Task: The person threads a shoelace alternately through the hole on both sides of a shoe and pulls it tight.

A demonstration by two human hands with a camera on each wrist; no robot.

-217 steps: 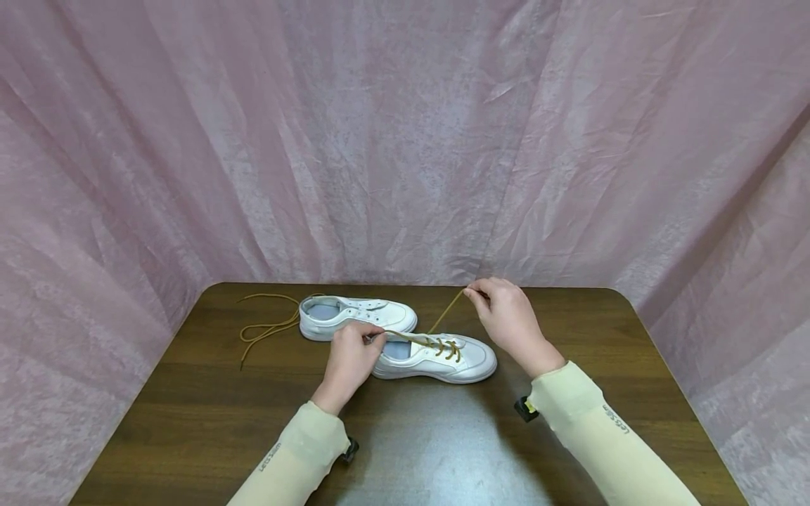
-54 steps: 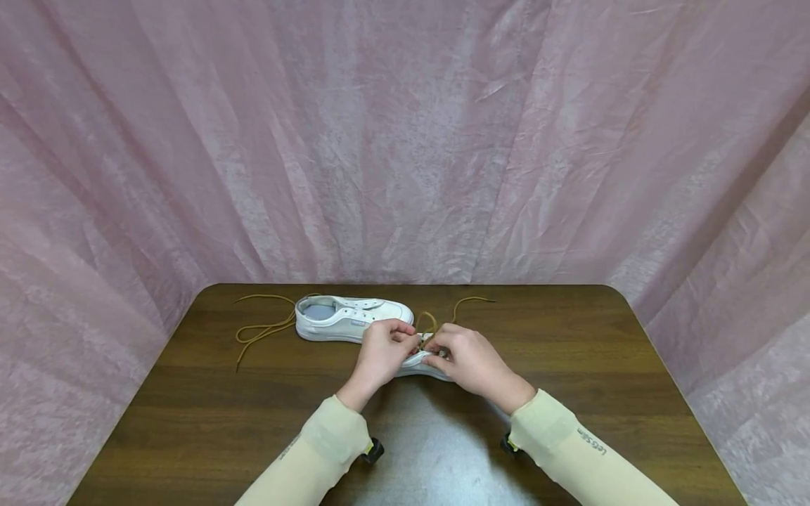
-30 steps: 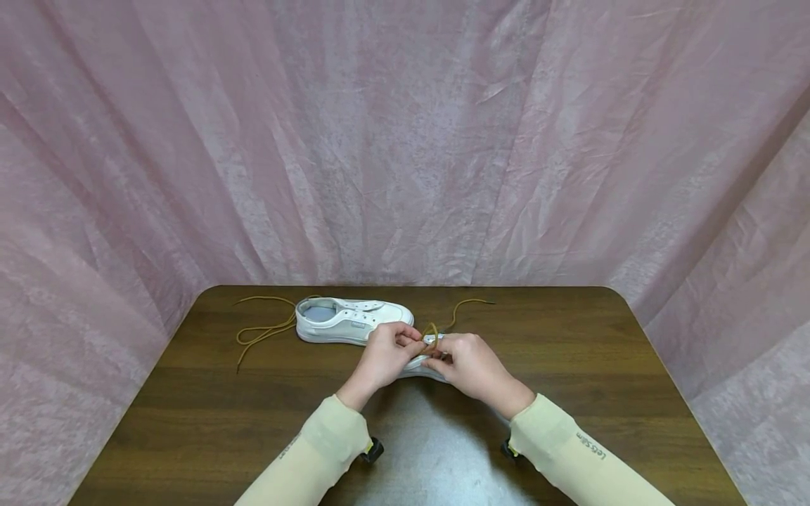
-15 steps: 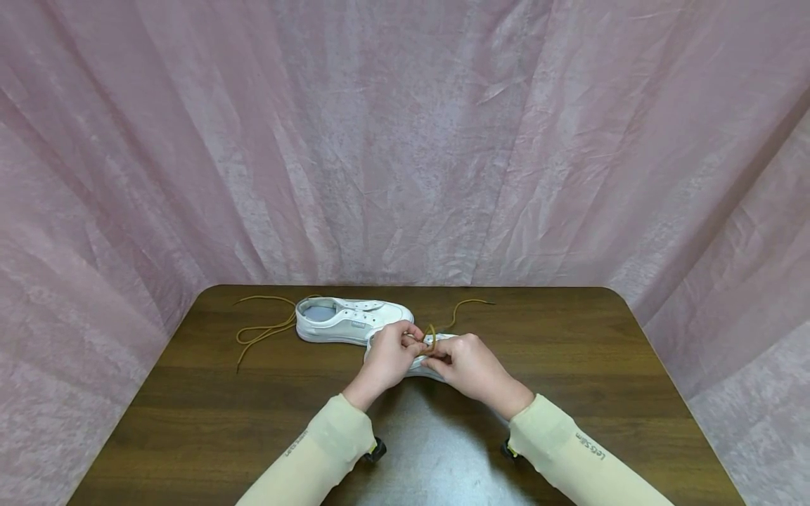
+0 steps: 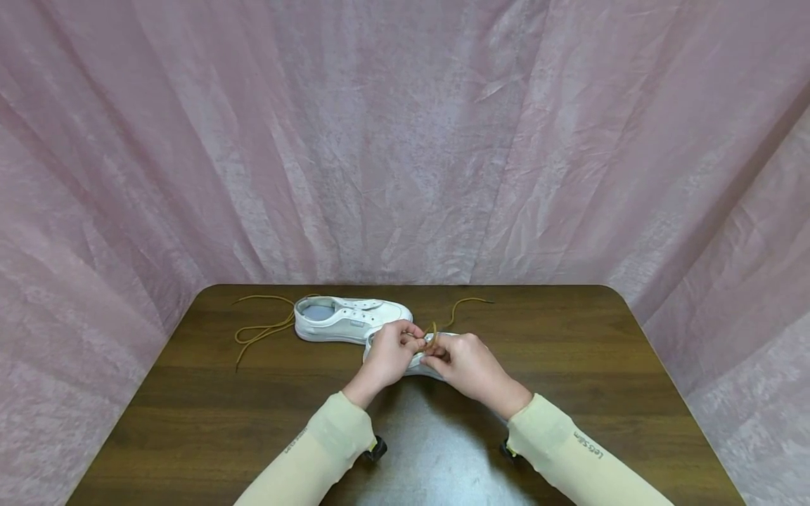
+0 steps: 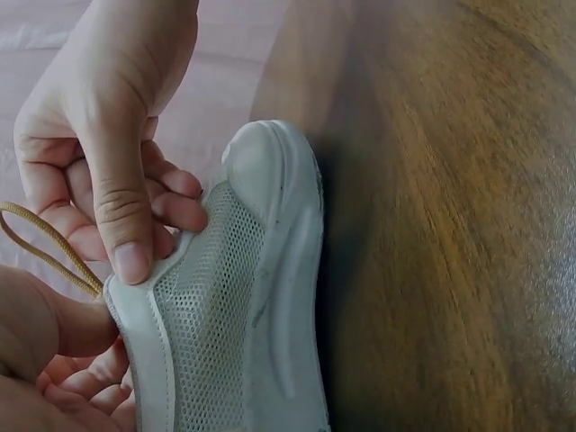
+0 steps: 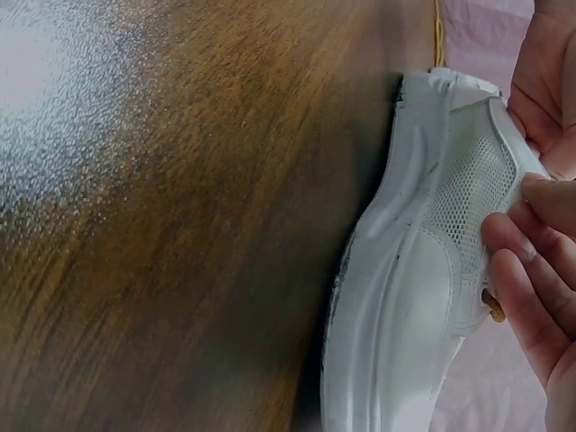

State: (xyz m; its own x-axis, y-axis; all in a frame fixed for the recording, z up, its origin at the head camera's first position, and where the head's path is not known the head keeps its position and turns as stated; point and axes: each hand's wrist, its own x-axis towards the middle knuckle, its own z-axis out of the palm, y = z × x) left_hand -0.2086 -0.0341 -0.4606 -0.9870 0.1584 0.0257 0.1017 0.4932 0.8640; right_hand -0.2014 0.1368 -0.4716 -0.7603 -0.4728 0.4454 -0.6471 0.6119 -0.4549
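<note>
A white mesh-sided sneaker (image 6: 211, 306) lies between my two hands, its toe toward the right, mostly covered in the head view. My left hand (image 5: 389, 355) pinches a mustard shoelace (image 6: 56, 238) by the eyelet edge; the lace arches up in a small loop. My right hand (image 5: 474, 367) grips the sneaker's eyelet flap, thumb pressed on the outer side and fingers behind it. A bit of lace (image 7: 492, 306) pokes out at a lower eyelet in the right wrist view. Fingers hide the exact spot where the lace meets the holes.
Behind and to the left stands a second white sneaker (image 5: 354, 320), with no lace through its visible eyelets. Another mustard lace (image 5: 262, 330) trails from its heel. The worked lace's free end (image 5: 471, 301) lies beyond my right hand. A pink curtain (image 5: 405, 140) hangs behind the wooden table (image 5: 190, 422).
Earlier my hands held the two lace ends apart over the sneaker; since then both have come together at its eyelets. Over the last second the lace loop has shifted slightly between the fingers.
</note>
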